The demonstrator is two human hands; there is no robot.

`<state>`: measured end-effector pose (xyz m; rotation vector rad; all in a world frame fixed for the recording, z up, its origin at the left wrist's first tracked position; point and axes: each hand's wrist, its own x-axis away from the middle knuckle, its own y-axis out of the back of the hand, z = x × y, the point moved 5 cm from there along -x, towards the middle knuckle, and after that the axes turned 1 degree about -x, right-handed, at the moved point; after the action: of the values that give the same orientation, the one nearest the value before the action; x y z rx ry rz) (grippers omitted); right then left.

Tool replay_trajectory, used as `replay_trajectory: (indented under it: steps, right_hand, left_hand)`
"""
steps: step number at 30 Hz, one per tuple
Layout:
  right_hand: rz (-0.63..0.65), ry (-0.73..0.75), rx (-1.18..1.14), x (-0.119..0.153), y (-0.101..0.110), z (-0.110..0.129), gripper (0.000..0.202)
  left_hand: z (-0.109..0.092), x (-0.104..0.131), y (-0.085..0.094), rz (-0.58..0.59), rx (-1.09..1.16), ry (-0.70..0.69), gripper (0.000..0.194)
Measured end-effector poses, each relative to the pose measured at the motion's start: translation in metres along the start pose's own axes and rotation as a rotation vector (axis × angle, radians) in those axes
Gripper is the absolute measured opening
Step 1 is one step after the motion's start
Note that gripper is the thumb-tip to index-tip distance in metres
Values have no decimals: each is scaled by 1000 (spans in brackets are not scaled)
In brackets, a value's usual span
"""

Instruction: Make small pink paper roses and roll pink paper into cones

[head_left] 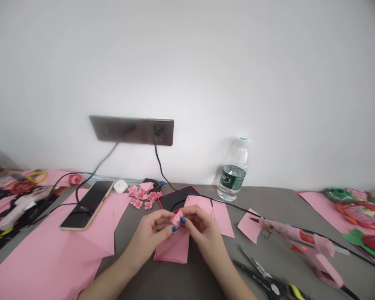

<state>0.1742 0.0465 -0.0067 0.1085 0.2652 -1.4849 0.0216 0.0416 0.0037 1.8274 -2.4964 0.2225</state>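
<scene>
Pink and small, the pointed folded-paper piece [176,218] is pinched between the fingers of the left hand [152,231] and the right hand [205,227]; gripping it from both sides probably lets one hand steady the creases while the other shapes them. Both sets of fingers are thus closed on it, centred over a stack of square pink paper [172,252] on the grey desk [162,285]. Small pink paper roses [140,194] cluster beyond the left hand, perhaps to keep their petals from being crushed. Metal scissors with black and yellow handles [274,288] lie parted to the right, likely for quick reach. Farther off, a pink glue gun with a lit red light [295,233] points its nozzle over a loose pink paper square [248,229], perhaps to keep glue off the desk. The black-screened phone [89,206] lies on broad pink paper sheets [50,262], and a clear plastic bottle [233,177] stands upright by the white wall [268,83], both seemingly out of the hands' way.
</scene>
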Motion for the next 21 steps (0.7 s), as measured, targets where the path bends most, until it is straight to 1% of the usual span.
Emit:
replay_trajectory:
  steps: [4, 7, 10, 11, 13, 16, 21]
  right_hand:
    - [51, 71, 30, 2, -5, 3, 23]
    - [88, 82, 47, 3, -8, 2, 29]
    - [74, 73, 67, 5, -9, 1, 37]
    - [69, 70, 76, 5, -9, 1, 36]
    - [72, 83, 108, 5, -9, 4, 27]
    - [90, 147, 199, 4, -10, 12, 13]
    - [93, 196, 252, 5, -11, 17, 16]
  left_hand:
    - [1, -3, 3, -31, 4, -45, 33]
    - [0, -4, 5, -73, 48, -73, 34]
    - [0, -4, 5, -76, 56, -66, 36]
    - [0, -3, 4, -66, 50, -58, 36]
    - [0, -3, 3, -52, 37, -47, 35]
    - [0, -3, 3, -34, 42, -60, 33]
    - [2, -4, 5, -29, 34, -107, 27]
